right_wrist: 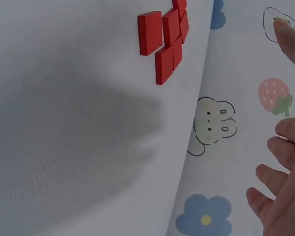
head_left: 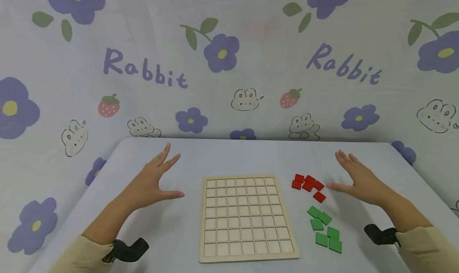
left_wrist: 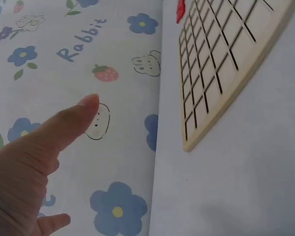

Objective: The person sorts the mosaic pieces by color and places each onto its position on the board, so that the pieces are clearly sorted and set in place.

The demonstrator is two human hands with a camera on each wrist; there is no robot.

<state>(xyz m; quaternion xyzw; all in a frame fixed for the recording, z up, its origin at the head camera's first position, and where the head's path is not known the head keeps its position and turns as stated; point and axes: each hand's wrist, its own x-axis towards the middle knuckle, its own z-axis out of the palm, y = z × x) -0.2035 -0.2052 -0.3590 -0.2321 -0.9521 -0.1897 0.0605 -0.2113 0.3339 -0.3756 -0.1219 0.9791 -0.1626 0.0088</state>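
Observation:
A pale wooden grid board lies flat on the table, its square cells bare. To its right is a loose cluster of red square tiles, and nearer the front lie several green square tiles. My left hand hovers left of the board, fingers spread and thumb pointing toward it, holding nothing. On the other side, my right hand is also spread and bare, with its thumb close to the red tiles in the head view. In the right wrist view, red tiles show beyond the hand's shadow.
A white table carries everything, with its back edge against a cloth backdrop printed with flowers, rabbits and strawberries. Each forearm wears a black wrist camera, the left camera and the right camera, below beige sleeves.

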